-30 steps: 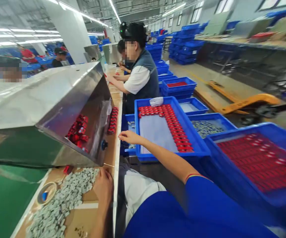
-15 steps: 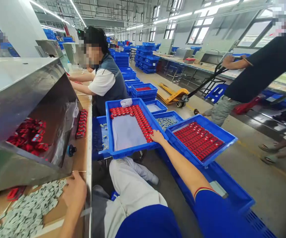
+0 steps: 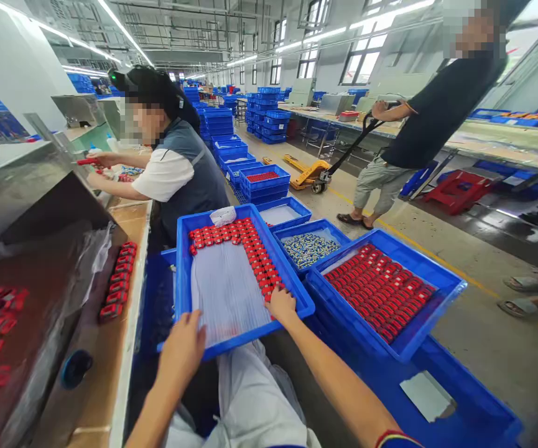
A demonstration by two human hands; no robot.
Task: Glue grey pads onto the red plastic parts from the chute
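Note:
A blue plastic tray [image 3: 245,346], lined with white sheet, stands in front of me above my legs. Rows of small red car-shaped pieces [image 3: 255,254] line its far and right sides. My left hand [image 3: 183,348] is closed over the tray's near left rim, fingers inside and thumb toward the sheet. Over the near right rim reaches my right hand [image 3: 282,305]; its bent fingers close on the nearest red piece of the right-hand column, partly hiding it. A crumpled white wad [image 3: 222,216] rests on the tray's far edge.
Right of me is another blue tray [image 3: 411,351] full of red pieces, with a tray of small pale parts [image 3: 310,247] behind it. At left, a workbench [image 3: 96,398] carries a row of red pieces [image 3: 119,280]. A co-worker [image 3: 189,168] sits ahead; another person pulls a yellow pallet jack [image 3: 308,171].
My left hand has left the grey pieces on the bench and come to the tray's left rim. My right hand stays at the tray's near right corner. My view has turned; the pallet-jack person appears farther left.

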